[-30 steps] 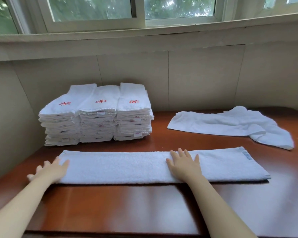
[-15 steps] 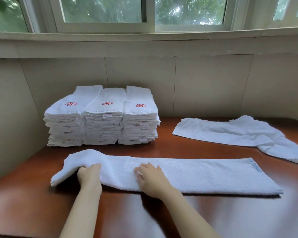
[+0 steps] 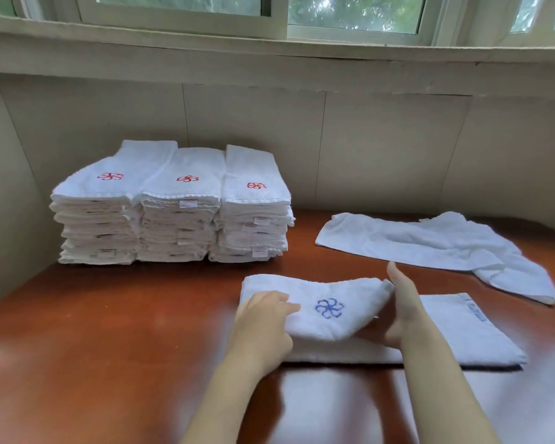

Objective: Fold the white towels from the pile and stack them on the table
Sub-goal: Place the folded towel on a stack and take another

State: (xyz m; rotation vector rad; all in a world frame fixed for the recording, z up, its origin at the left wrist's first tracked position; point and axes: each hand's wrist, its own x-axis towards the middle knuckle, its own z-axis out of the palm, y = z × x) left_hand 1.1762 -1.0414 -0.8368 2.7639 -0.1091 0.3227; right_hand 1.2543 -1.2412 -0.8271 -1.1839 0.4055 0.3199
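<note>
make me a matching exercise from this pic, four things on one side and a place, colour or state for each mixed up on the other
Things:
1. folded stacks
2. front towel
3. loose towel
4. right hand

Descriptions:
a. blue emblem on its folded-over flap
b. lies rumpled at the back right
c. red emblems on top, back left
d. stands on edge, fingers straight, against the flap

Pairs: 1-c, 2-a, 3-b, 4-d
</note>
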